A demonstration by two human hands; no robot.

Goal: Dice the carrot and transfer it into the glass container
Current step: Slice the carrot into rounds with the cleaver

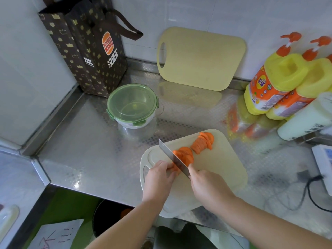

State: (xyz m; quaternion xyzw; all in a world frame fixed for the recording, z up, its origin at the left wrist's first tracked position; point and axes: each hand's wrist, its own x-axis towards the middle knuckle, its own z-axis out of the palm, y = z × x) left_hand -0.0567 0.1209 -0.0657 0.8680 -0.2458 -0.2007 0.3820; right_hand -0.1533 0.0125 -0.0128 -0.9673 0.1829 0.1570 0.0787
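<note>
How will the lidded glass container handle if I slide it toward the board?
Probably heavy for its size and breakable: the glass container has clear glass walls. Likely slides easily on the shiny steel counter. Wide and squat, so unlikely to tip.

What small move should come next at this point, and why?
Probably press the knife down through the carrot stub that the left hand pinches. The right hand holds the blade against that stub; the cut slices on the board are only rounds, not dice, and the glass container has its lid on.
</note>
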